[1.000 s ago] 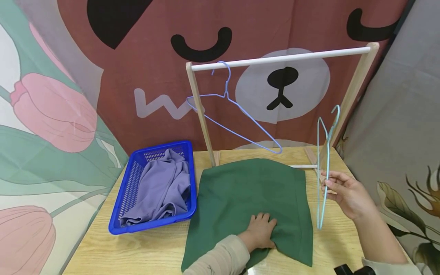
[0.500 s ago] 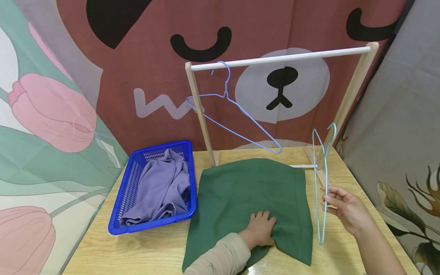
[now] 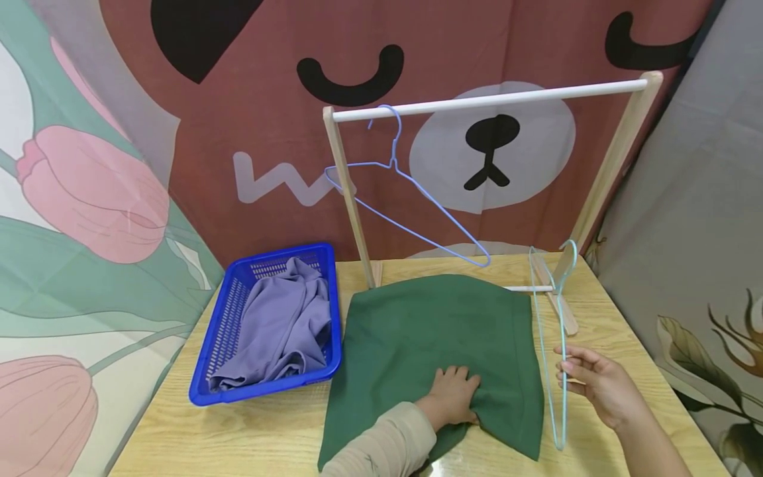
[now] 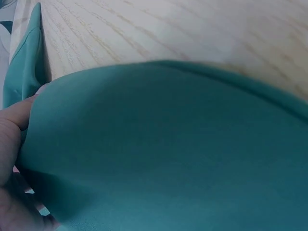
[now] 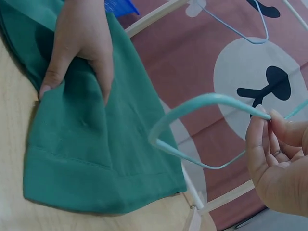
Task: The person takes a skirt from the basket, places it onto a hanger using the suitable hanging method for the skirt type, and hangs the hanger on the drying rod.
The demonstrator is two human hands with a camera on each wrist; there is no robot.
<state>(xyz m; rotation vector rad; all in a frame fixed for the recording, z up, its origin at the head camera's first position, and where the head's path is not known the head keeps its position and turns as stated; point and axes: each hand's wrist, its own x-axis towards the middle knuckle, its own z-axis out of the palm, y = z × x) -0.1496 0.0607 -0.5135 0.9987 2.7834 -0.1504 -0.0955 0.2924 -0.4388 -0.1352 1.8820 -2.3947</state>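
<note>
A green garment (image 3: 417, 331) with a stitched hem lies spread on the wooden table. Near its front edge rests my left hand (image 3: 453, 396), fingers spread on top; the left wrist view shows a fold of the cloth (image 4: 159, 139) between thumb and fingers. My right hand (image 3: 602, 381), just right of the garment, pinches a light teal clothes hanger (image 3: 563, 351) by one side between thumb and fingertips. The hanger stands nearly edge-on in the head view, hook up. In the right wrist view, a rounded end of the hanger (image 5: 209, 99) overlaps the garment.
A wooden rack with a white rod (image 3: 489, 101) stands behind, bearing a periwinkle hanger (image 3: 429, 195) near its left end. At left, a blue basket (image 3: 199, 395) contains a purple garment (image 3: 280, 324). Printed curtains (image 3: 268, 86) enclose the table (image 3: 238, 437).
My right hand has come down and closer with the teal hanger, which now tilts so its far side shows further left. The left hand stays on the green garment.
</note>
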